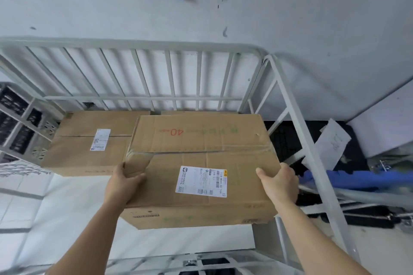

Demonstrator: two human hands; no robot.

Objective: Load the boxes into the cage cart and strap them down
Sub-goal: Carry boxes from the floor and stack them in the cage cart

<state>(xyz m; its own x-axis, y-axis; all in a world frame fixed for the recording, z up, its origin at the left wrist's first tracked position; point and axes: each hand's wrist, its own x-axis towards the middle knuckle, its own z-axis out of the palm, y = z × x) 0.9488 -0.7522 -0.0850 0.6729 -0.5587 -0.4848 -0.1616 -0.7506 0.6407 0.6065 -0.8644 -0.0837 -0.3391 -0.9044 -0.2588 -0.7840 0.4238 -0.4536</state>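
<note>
I hold a large brown cardboard box (201, 140) with a white shipping label and a red "40" on its top, inside the white metal cage cart (143, 44). My left hand (123, 182) grips its near left edge and my right hand (279, 182) grips its near right edge. The box hangs above the cart's white floor, its far edge close to the barred back wall. A second brown box (89, 140) with a small label lies on the cart floor at the back left, partly hidden behind the held one.
The cart's right side frame (297, 131) stands close to my right hand. Beyond it lie black items, a blue object (357, 178) and white paper (333, 143) by the wall. Black crates (15, 123) show through the left side. The cart's white floor (67, 219) is bare at front left.
</note>
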